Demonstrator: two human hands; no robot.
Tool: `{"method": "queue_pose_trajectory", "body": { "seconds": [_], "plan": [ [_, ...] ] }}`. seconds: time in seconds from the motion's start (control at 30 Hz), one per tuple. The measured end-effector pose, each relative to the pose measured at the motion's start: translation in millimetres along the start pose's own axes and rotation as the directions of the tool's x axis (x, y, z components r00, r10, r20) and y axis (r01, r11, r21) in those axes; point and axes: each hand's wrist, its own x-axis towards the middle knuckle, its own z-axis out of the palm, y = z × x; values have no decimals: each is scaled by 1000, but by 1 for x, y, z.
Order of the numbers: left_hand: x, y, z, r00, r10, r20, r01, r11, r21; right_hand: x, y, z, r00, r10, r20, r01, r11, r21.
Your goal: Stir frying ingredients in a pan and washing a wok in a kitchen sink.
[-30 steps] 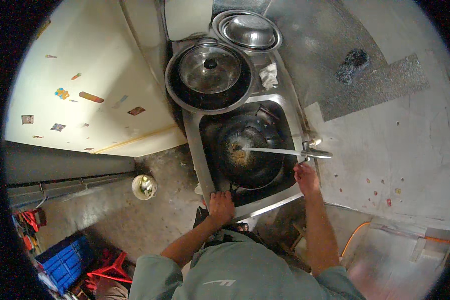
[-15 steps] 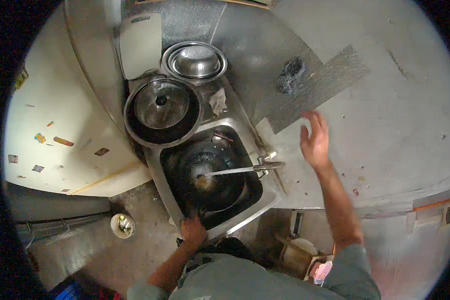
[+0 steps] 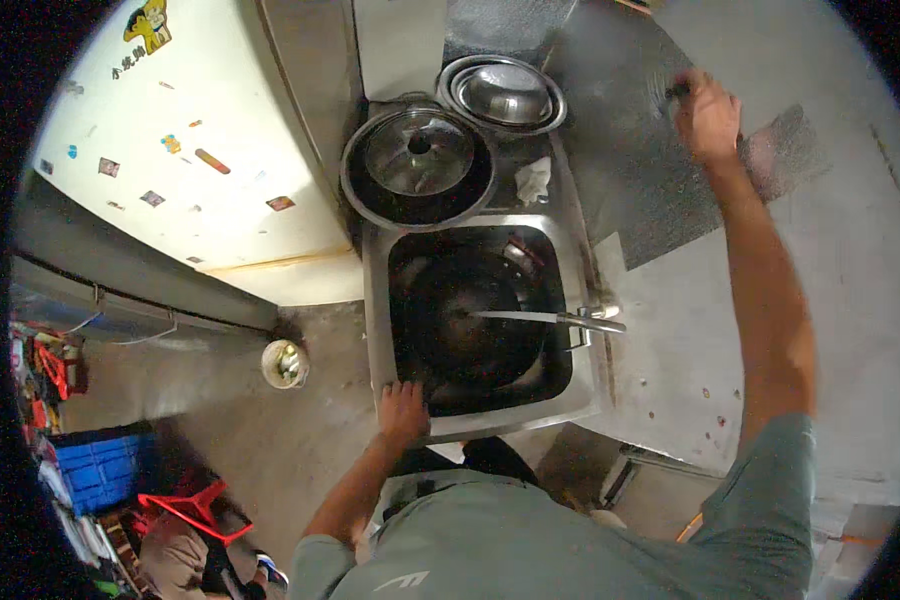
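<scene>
A dark round wok (image 3: pixel 460 345) lies in the sink (image 3: pixel 582 385), under a stream of water from the faucet (image 3: pixel 595 322). My left hand (image 3: pixel 402 412) is at the sink's near left corner, its fingers curled over the front rim and closed on the wok's near edge; the grip itself is partly hidden in shadow. My right arm reaches far out over the counter to the right. There my right hand (image 3: pixel 708 122) has its fingers closed on a dark scouring pad (image 3: pixel 678 90), of which only a small part shows.
Behind the sink stand a large pan with a glass lid (image 3: pixel 415 165), nested steel bowls (image 3: pixel 505 95) and a crumpled pale cloth (image 3: pixel 533 180). A white fridge (image 3: pixel 210 150) rises on the left. On the floor are a small bucket (image 3: pixel 286 364) and a blue crate (image 3: pixel 105 470).
My right hand has moved farther out and closed on the dark scouring pad that lay on the counter. My left hand stays at the sink's near left corner. The view has turned left.
</scene>
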Motion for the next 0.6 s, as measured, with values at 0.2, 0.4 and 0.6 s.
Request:
{"method": "queue_pose_trajectory", "body": {
  "seconds": [0.2, 0.4, 0.6],
  "plan": [
    [-16, 0, -2, 994, -113, -15, 113, 993, -21, -94, -177, -82, 967, 120, 226, -227, -5, 974],
    [5, 19, -23, 980, -166, 111, 171, 985, -35, -305, -310, 7, 506, -576, 642, -862, -308, 402],
    [5, 10, -13, 986, -124, 112, 133, 988, -82, -352, -331, 168, 714, -167, 680, -623, 292, 726]
  ]
}}
